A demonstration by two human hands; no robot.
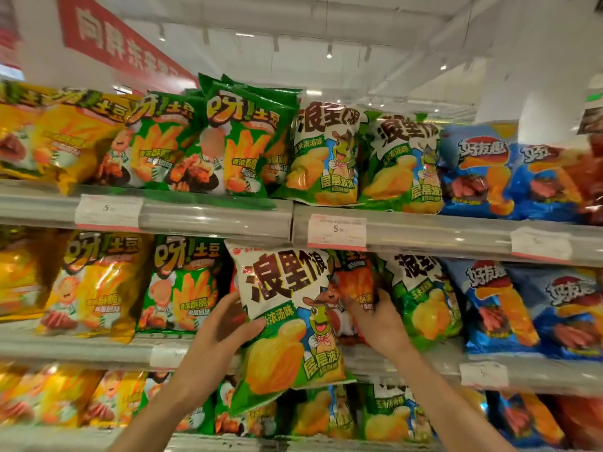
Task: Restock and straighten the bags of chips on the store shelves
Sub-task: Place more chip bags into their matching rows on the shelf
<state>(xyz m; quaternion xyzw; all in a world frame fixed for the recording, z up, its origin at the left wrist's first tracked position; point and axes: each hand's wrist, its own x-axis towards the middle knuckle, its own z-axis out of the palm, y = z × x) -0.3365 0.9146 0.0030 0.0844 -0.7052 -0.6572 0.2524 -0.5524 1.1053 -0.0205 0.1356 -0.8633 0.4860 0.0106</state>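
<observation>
Chip bag (287, 321) gripped by left hand (225, 324); right hand (375, 316) behind it.

Store aisle — grey metal shelf rails (215, 220) with white price tags (336, 231) clipped on. White ceiling (326, 14) with small spotlights, white pillar (554, 60) right. Red banner (124, 44) upper left — white characters, probably Chinese, blurred.

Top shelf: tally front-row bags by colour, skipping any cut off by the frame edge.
Yellow bags: 1
Green bags: 2
White-green bags: 2
Blue bags: 2
Total: 7
</observation>
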